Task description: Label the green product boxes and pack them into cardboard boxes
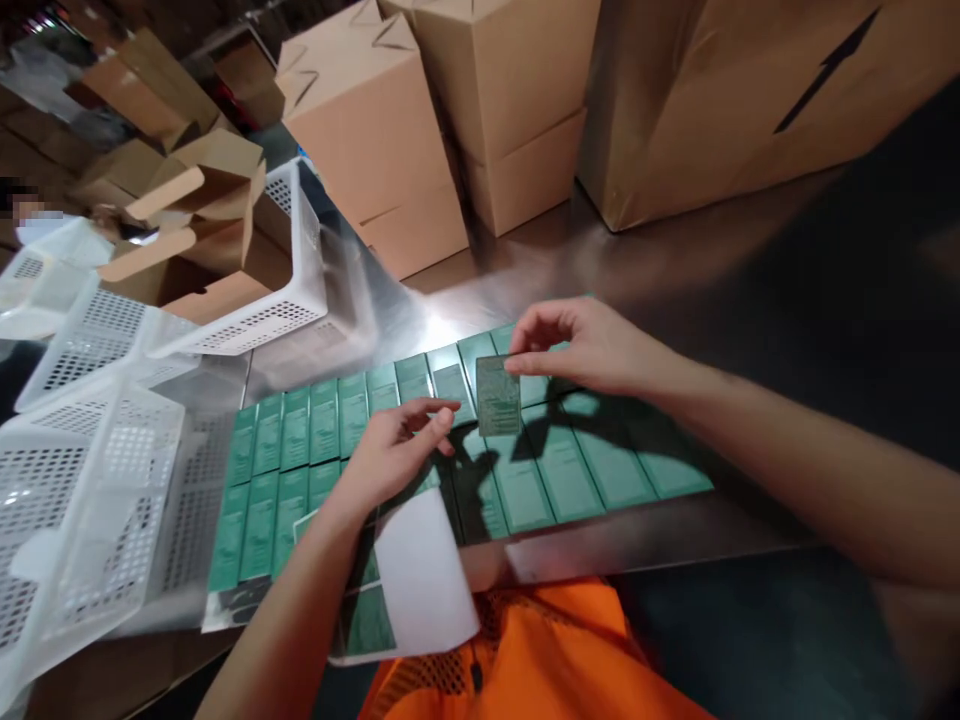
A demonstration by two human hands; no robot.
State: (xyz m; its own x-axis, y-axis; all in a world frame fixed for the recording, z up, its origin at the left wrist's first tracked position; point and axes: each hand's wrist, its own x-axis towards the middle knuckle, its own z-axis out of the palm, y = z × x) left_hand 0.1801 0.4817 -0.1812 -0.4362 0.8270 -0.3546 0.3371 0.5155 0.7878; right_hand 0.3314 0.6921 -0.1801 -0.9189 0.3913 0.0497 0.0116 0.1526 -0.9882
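Note:
My right hand point(559, 345) pinches a small green printed label point(499, 397) by its upper right corner, above two rows of flat green boxes point(322, 425). Left of the label, my left hand point(409, 445) hovers over the boxes. Its fingers are loosely bent, thumb and fingertips apart, and nothing shows between them. Below my left wrist lies a sheet point(431, 575) with a curled white part and several green labels on it, overhanging the front edge. My forearms and hands hide some of the boxes.
White perforated baskets point(82, 500) stand at the left, one holding an open cardboard box point(217, 245). Tall closed cartons point(382, 150) and a large carton with a black arrow point(750, 110) line the back of the metal table point(637, 540). An orange garment point(555, 650) shows below.

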